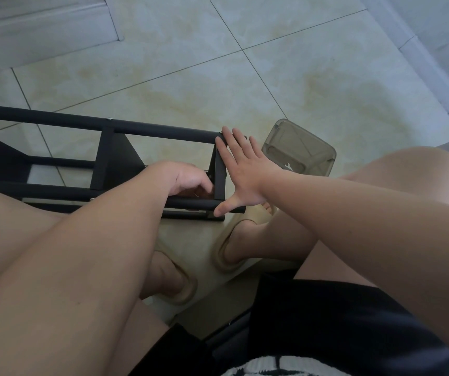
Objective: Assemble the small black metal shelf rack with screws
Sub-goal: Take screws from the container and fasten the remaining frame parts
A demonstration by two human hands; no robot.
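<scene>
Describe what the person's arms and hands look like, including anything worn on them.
Both arms are bare as far as the frame shows, with no sleeves in view. The left hand and right hand carry no gloves, and no ring, watch or bracelet shows on the visible fingers or wrists.

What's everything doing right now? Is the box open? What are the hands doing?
Rack: lying on its side on the floor, partly built.
Right hand: open, flat, fingers straight against the rack's end piece.
Left hand: fingers curled inside the rack; what they hold is hidden.
Box: open, no lid on, on the floor.
Slippers: on the feet.
</scene>
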